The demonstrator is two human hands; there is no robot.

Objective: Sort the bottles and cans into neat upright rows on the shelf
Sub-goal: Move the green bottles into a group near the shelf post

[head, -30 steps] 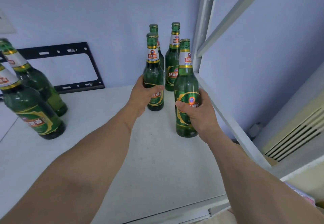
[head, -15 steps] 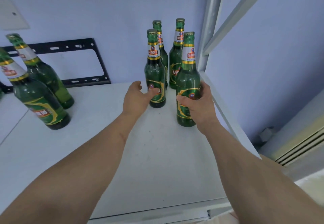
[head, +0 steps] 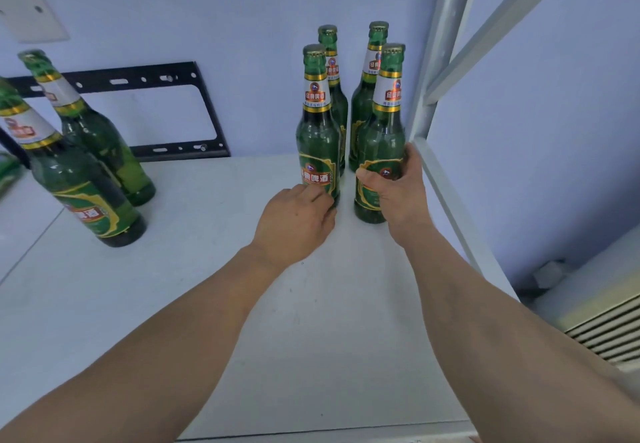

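Gripping a green beer bottle (head: 380, 151) labelled "啤酒", right hand (head: 398, 188) fingers wrapped; left hand (head: 294, 224) curled loosely.

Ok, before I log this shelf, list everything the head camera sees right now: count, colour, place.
Beer bottles, right group: four, green, upright in two rows of two by the shelf's right post.
Beer bottles, left group: two, green, standing at the shelf's left; a green scrap at the edge cannot be identified.
Shelf: one, white, under everything.
Shelf frame: one, pale grey, right side.
Wall bracket: one, black, on the back wall.
Wall plate: one, white, upper left.
Left hand: fingertips at the front-left bottle's base.
Right hand: wrapped round the front-right bottle.
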